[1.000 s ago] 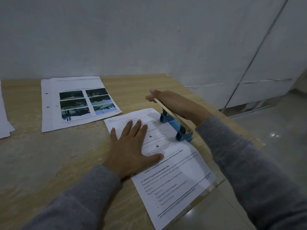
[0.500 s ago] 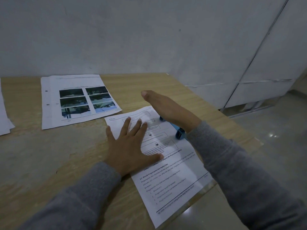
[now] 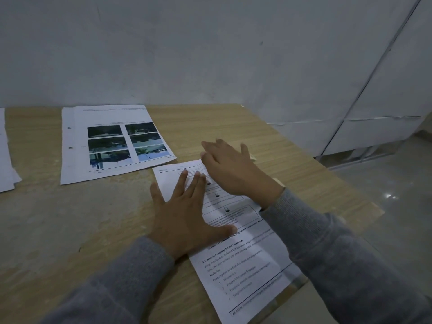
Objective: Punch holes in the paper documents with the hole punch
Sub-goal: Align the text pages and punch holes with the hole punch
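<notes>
Pressing flat, the left hand [image 3: 187, 218] lies palm-down on the sheet [image 3: 245, 260], fingers straight and splayed, thumb stretched across the printed text. That sheet is thin white paper, set at an angle near the right edge of the table [image 3: 70, 230], its lower corner poking out past the rim. The right hand [image 3: 231, 167] is spread over the sheet's far right side, fingers extended and loose, palm down on top of the punch [image 3: 253, 156]. Only a pale sliver of the punch peeks out past the thumb side of that hand; whether the palm bears down on it I cannot tell. Further back on the grainy wood-pattern top sits a photo page [image 3: 109, 141], smooth and flat, two round holes along its left margin. Grey knit sleeves [image 3: 339, 265] cover both forearms.
</notes>
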